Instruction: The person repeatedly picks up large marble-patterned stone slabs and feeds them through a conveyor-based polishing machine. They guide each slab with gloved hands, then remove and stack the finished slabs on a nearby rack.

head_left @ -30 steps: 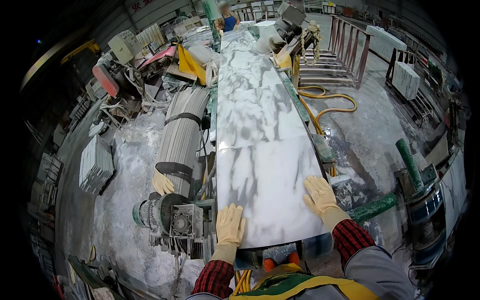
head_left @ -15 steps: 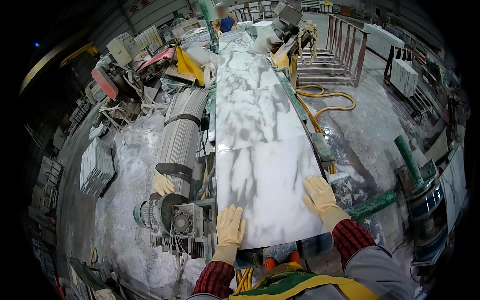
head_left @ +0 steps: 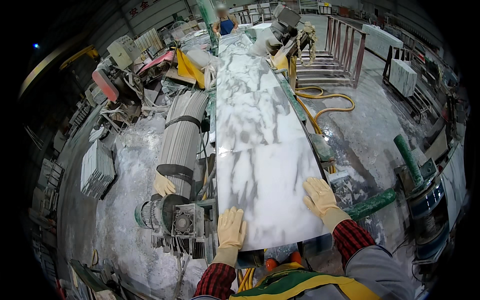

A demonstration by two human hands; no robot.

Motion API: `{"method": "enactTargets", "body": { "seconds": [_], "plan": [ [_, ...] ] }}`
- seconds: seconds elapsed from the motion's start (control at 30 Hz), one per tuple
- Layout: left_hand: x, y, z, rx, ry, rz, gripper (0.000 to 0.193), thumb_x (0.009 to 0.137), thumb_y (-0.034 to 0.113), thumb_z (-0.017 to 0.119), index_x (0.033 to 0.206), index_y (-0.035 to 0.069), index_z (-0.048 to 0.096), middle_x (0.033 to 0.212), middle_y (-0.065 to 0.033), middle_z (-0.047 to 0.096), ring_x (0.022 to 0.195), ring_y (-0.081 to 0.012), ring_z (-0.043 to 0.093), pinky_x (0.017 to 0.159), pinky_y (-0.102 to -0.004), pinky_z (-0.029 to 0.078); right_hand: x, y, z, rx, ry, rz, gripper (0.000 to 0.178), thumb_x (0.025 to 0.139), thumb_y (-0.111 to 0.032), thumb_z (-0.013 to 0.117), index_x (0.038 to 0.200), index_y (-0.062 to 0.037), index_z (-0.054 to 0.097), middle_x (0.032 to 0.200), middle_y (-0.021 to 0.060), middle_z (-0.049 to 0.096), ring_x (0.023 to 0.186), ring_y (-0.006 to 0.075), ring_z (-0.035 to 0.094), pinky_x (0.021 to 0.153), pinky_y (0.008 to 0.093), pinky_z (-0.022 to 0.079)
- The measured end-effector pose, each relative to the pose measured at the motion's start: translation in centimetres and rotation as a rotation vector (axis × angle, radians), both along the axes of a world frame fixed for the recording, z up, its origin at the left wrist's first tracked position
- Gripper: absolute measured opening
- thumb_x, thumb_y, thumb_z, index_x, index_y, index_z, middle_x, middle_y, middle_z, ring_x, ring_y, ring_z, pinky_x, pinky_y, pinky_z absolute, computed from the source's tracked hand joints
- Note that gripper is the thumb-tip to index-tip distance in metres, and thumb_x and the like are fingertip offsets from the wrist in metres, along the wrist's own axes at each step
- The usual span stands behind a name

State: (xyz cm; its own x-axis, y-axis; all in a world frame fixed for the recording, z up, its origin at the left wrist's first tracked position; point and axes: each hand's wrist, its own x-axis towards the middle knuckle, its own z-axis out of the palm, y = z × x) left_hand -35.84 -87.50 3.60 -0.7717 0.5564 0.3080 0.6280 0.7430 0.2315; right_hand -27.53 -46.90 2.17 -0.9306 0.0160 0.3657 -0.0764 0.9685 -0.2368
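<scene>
A row of white marble slabs with grey veins (head_left: 270,180) runs away from me along a long, narrow machine bed. My left hand (head_left: 231,230), in a cream rubber glove, rests flat near the left front corner of the nearest slab. On that slab's right edge lies my right hand (head_left: 320,195), gloved the same way, fingers spread. Neither hand grips anything. Glossy reflections show on the slab, and a seam crosses the row beyond my hands.
A loose cream glove (head_left: 163,184) lies by a grey ribbed roll (head_left: 181,135), left of the bed, above a motor (head_left: 150,214). Stacked slabs (head_left: 98,169) stand farther left. A green post (head_left: 372,204) juts out at right. Another person (head_left: 225,24) stands at the far end.
Both hands stay flat on the nearest slab. The slab seams and my left hand sit very slightly closer to me, and the whole view has shifted a little.
</scene>
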Motion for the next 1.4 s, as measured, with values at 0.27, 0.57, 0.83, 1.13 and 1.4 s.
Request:
{"method": "enactTargets", "body": {
  "seconds": [0.27,0.57,0.83,1.13,1.4],
  "plan": [
    [0.6,0.1,0.4,-0.010,-0.016,0.009,0.053,0.100,0.026,0.072,0.150,0.010,0.063,0.157,-0.0212,0.060,0.145,-0.0477,0.054,0.127,-0.0584,0.037,0.7,-0.1,0.0,0.005,0.007,0.008,0.057,0.100,-0.034,0.071,0.149,-0.0067,0.064,0.158,0.0200,0.062,0.151,0.0377,0.053,0.132,0.0532,0.034],
    [1.2,-0.3,0.2,0.004,0.009,0.003,0.051,0.100,0.025,0.072,0.148,0.011,0.063,0.156,-0.0209,0.060,0.145,-0.0470,0.054,0.127,-0.0581,0.037,1.2,-0.4,0.4,-0.009,0.019,0.014,0.056,0.099,-0.033,0.071,0.148,-0.0055,0.065,0.157,0.0208,0.063,0.150,0.0381,0.054,0.131,0.0530,0.035],
    [1.6,-0.1,1.3,0.006,0.004,-0.019,0.047,0.100,0.021,0.071,0.145,0.008,0.064,0.151,-0.0218,0.062,0.138,-0.0470,0.057,0.123,-0.0584,0.040,1.7,-0.6,0.1,-0.001,0.033,0.005,0.055,0.098,-0.033,0.071,0.146,-0.0058,0.066,0.156,0.0207,0.064,0.149,0.0382,0.055,0.131,0.0531,0.035],
    [2.2,-0.7,0.5,0.030,0.032,-0.029,0.045,0.101,0.020,0.070,0.144,0.007,0.065,0.151,-0.0222,0.062,0.139,-0.0477,0.056,0.125,-0.0583,0.038,2.2,-0.8,0.3,-0.018,0.024,0.012,0.054,0.098,-0.031,0.072,0.145,-0.0054,0.065,0.156,0.0216,0.063,0.148,0.0390,0.055,0.130,0.0539,0.036],
    [2.6,-1.0,0.0,0.013,0.027,-0.019,0.047,0.100,0.020,0.070,0.146,0.008,0.063,0.152,-0.0218,0.061,0.141,-0.0476,0.054,0.124,-0.0588,0.038,2.8,-1.2,0.4,-0.010,0.004,-0.003,0.054,0.100,-0.033,0.070,0.146,-0.0061,0.065,0.158,0.0206,0.062,0.150,0.0379,0.054,0.131,0.0531,0.034]
  ]
}}
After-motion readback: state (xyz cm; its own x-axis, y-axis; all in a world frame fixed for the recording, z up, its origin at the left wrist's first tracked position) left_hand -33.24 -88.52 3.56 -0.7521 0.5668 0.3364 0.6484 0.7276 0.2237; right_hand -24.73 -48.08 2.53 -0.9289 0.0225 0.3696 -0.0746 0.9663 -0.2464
